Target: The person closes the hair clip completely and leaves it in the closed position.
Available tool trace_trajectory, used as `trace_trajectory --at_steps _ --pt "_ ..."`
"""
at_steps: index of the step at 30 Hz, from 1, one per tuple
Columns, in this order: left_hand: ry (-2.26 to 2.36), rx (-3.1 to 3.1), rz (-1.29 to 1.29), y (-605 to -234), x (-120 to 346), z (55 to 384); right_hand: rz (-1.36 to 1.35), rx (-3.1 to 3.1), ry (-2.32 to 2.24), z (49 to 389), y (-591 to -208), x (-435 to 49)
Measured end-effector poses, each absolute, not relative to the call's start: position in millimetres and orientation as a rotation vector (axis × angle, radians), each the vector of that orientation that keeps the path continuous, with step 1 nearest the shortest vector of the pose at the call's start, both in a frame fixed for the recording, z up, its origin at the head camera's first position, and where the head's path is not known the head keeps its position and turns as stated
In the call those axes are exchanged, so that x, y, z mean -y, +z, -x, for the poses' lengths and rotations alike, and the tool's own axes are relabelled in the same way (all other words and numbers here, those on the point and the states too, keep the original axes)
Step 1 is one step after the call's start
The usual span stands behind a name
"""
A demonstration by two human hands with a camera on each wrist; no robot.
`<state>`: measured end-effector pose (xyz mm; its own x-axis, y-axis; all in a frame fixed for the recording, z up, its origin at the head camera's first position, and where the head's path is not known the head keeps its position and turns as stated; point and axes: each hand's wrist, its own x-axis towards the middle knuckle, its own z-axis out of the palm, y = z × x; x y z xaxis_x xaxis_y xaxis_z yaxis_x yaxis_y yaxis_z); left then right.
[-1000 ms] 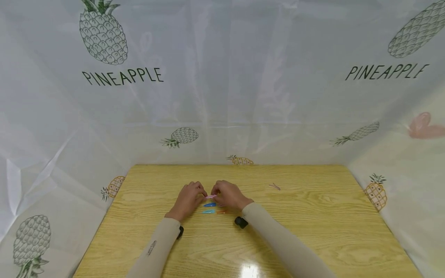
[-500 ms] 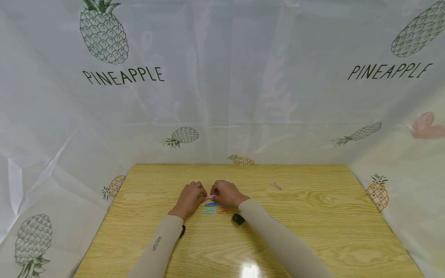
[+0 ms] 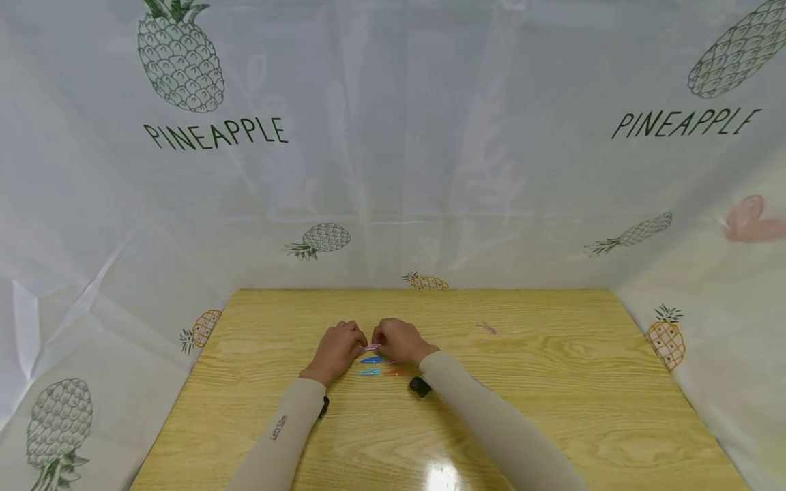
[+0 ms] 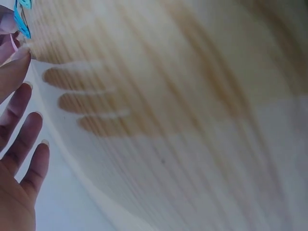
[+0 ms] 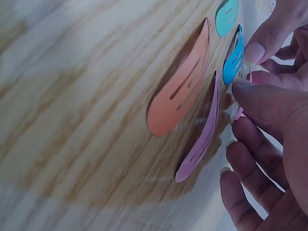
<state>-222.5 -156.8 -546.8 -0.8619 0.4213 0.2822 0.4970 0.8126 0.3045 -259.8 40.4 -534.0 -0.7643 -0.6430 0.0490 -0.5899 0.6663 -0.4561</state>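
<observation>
Over the back of a small group of snap hair clips, my left hand (image 3: pixel 336 349) and right hand (image 3: pixel 400 341) meet at a pink snap hair clip (image 3: pixel 372 348). Each pinches an end of it between thumb and finger, and the fingers hide much of it. Just in front lies a blue clip (image 3: pixel 371 360), with a light teal clip (image 3: pixel 370 372) nearer me. In the right wrist view, an orange clip (image 5: pixel 174 94) and a mauve-pink clip (image 5: pixel 199 139) rest on the wood beside my right hand. The left wrist view catches my left hand's other fingers extended.
A thin pinkish V-shaped item (image 3: pixel 487 328) lies on the wooden table (image 3: pixel 552 395) to the right, too small to identify. Sheeting (image 3: pixel 430 170) printed with pineapples hangs behind the table and along both sides. Dark wrist devices sit under both forearms.
Both hands keep their pinch on the pink hair clip almost in place. My right forearm has shifted slightly left. The clips on the table stay where they were.
</observation>
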Motion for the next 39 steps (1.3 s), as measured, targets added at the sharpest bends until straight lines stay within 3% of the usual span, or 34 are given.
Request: trace_trajectory --at_steps 14,29,39 --pt "-0.573 2.792 0.677 -544 153 219 0.958 -2.754 -0.779 253 -530 -53" --pt "-0.709 2.758 0.809 -510 102 213 0.74 -2.883 -0.998 243 -526 -115" --pt "-0.655 2.816 0.875 -510 65 211 0.616 -2.969 -1.076 233 -528 -168"
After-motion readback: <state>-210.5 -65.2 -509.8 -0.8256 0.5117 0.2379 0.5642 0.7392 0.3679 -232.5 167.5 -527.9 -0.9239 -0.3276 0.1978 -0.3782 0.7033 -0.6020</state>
